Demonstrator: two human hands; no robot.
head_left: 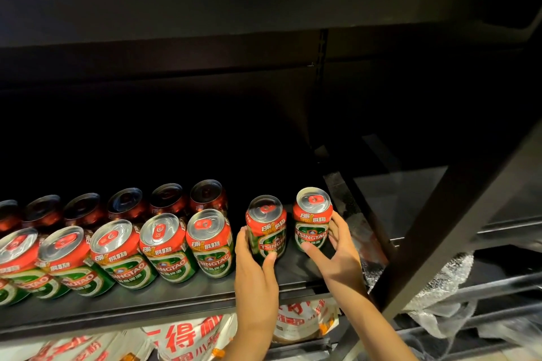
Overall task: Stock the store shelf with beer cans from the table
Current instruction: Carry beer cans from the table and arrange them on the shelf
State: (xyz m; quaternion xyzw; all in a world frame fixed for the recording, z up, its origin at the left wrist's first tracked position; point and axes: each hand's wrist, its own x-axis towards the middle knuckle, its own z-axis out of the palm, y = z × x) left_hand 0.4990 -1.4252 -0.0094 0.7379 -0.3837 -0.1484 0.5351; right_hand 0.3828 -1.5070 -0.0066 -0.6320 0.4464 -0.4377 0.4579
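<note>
A dark metal store shelf (pixel 176 299) fills the head view, its back wall lost in shadow and another shelf board overhead. Along the board stand two rows of beer cans: a front row (pixel 117 252) with red tops and green bodies, and a back row (pixel 146 202) behind it, dimmer and mostly red in the low light. The rows run from the left edge to about the middle.

To the right of the rows, two more cans stand upright on the same board, a little apart from each other. The left hand (pixel 255 269) holds the nearer can (pixel 267 228), thumb on its right side and fingers curled round its left. The right hand (pixel 337 252) grips the far-right can (pixel 312 220), thumb across its lower front and fingers behind its right side.

Below the board, printed red-and-white bags (pixel 181 337) show on a lower level. At the right, behind a slanted black post (pixel 457 214), lies crumpled clear plastic wrap (pixel 440 296).
</note>
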